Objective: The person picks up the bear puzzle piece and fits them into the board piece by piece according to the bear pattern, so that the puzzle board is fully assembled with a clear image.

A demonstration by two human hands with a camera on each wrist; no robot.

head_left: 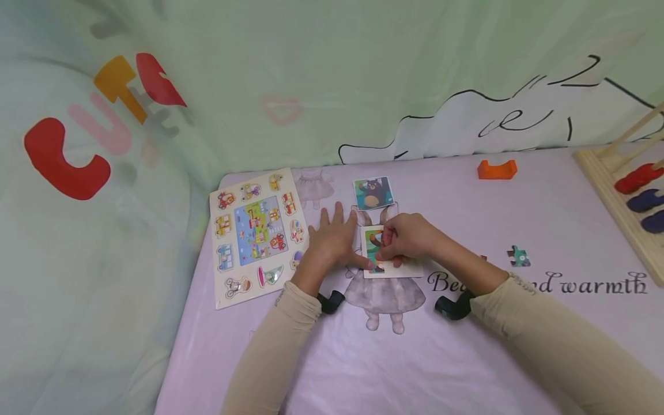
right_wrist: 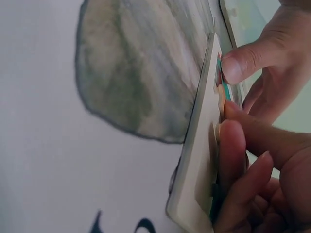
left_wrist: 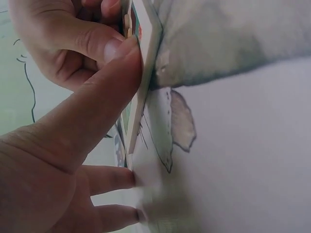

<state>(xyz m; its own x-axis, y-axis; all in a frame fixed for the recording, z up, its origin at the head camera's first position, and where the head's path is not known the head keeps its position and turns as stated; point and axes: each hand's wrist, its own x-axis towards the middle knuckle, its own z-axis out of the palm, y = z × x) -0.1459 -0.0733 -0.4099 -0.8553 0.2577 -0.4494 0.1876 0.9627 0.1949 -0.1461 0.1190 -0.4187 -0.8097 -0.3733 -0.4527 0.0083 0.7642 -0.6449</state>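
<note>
A small jigsaw board (head_left: 410, 271) with a pale frame lies on the table, green picture pieces filling its left part. My left hand (head_left: 334, 239) has its fingers spread flat on the table beside it. The left thumb (left_wrist: 109, 92) presses on the board's near left part. Over the board, my right hand (head_left: 410, 237) pinches a jigsaw piece (right_wrist: 221, 101) at the picture's edge; its fingers hide most of that piece. Just beyond the board lies a bear picture card (head_left: 373, 193).
A vehicle puzzle board (head_left: 223, 294) lies to the left. On the right are a loose teal jigsaw piece (head_left: 520, 256), an orange block (head_left: 497, 169) and a wooden bead frame (head_left: 622, 216). Another small piece is mostly hidden by the right forearm. A curtain (head_left: 290, 69) hangs behind.
</note>
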